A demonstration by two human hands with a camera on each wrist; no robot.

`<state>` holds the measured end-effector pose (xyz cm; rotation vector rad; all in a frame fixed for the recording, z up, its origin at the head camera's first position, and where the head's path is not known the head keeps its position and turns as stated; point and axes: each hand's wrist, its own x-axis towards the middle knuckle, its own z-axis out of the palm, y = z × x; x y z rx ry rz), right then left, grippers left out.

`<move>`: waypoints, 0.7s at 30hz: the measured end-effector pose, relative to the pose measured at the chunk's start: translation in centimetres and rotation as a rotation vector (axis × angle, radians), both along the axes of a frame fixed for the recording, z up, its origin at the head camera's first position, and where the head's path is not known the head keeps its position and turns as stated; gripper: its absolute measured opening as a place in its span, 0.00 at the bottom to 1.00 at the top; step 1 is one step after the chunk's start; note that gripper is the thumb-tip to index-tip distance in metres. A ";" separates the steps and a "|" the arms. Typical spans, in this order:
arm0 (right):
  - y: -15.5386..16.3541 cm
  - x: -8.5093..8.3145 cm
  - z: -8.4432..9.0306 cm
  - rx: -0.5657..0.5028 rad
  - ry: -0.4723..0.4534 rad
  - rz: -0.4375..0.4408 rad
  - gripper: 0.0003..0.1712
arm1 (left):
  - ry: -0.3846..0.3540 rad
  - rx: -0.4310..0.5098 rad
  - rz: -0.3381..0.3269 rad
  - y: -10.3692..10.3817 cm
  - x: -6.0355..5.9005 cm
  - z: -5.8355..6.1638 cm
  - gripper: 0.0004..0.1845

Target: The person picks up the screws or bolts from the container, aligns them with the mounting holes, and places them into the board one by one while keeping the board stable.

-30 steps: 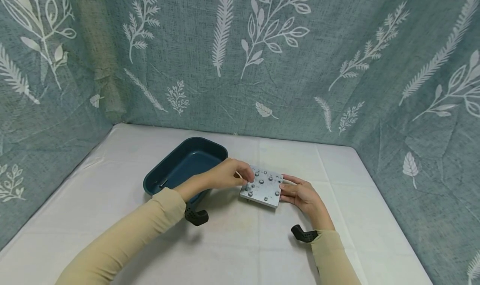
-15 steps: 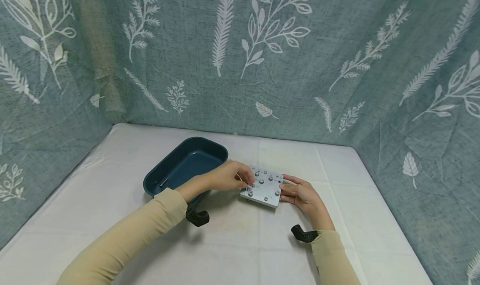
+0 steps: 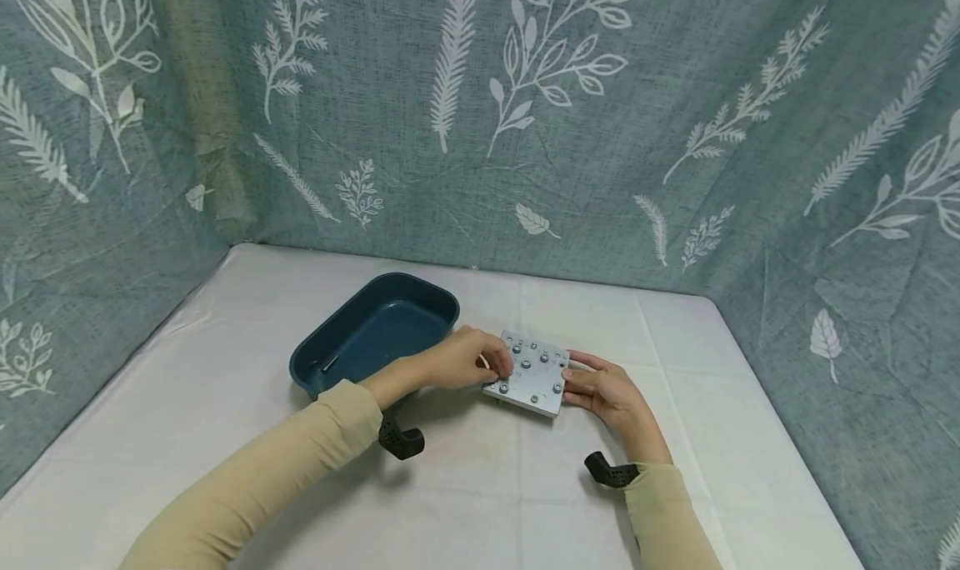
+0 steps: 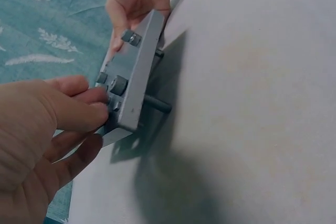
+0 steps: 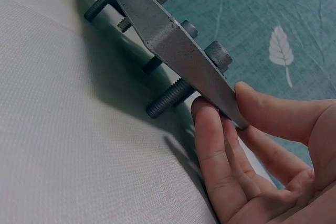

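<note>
A silver metal plate (image 3: 542, 378) is held slightly above the white table, with several socket-head screws through it. In the right wrist view their threaded shanks (image 5: 169, 98) stick out below the plate (image 5: 173, 45). My right hand (image 3: 606, 391) grips the plate's right edge, thumb on top and fingers beneath. At the plate's left side my left hand (image 3: 467, 360) pinches a small screw with thumb and fingertips. That screw is mostly hidden behind the fingers; in the left wrist view the thumb (image 4: 86, 115) lies beside other screw heads (image 4: 118, 85).
A dark blue tray (image 3: 302, 355) stands left of the plate, behind the left forearm, with a small screw (image 3: 330, 363) in it. Black curved wrist mounts (image 3: 401, 441) hang from both wrists. A green leaf-patterned curtain (image 3: 480, 203) surrounds the white table (image 3: 510, 503).
My left fingers have lowered toward the plate, and the screw shank that showed beneath them is now hidden. The right hand keeps its hold. The head view has shifted slightly.
</note>
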<state>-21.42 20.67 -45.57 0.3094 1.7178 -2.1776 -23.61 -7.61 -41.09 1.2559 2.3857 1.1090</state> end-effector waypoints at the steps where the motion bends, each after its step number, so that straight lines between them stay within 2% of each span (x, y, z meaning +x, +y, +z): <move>1: 0.0 0.0 0.0 0.001 -0.001 -0.002 0.34 | 0.006 0.005 0.002 0.0 0.0 0.0 0.10; 6: 0.0 0.0 -0.1 0.002 -0.003 -0.007 0.34 | 0.022 0.015 0.009 0.0 0.4 0.0 0.09; 11: 0.2 0.0 -0.1 0.003 0.000 -0.009 0.34 | 0.023 0.047 0.044 -1.4 1.3 1.1 0.07; 13: 0.2 0.0 -0.1 0.004 0.003 -0.007 0.34 | 0.018 0.054 0.088 -3.0 1.7 1.7 0.07; 17: 0.1 0.1 0.0 0.009 0.004 0.001 0.35 | -0.004 0.037 0.190 -7.4 2.1 2.8 0.09; 21: 0.1 0.0 0.2 0.006 -0.004 -0.008 0.34 | -0.086 -0.015 0.270 -11.9 1.7 3.3 0.11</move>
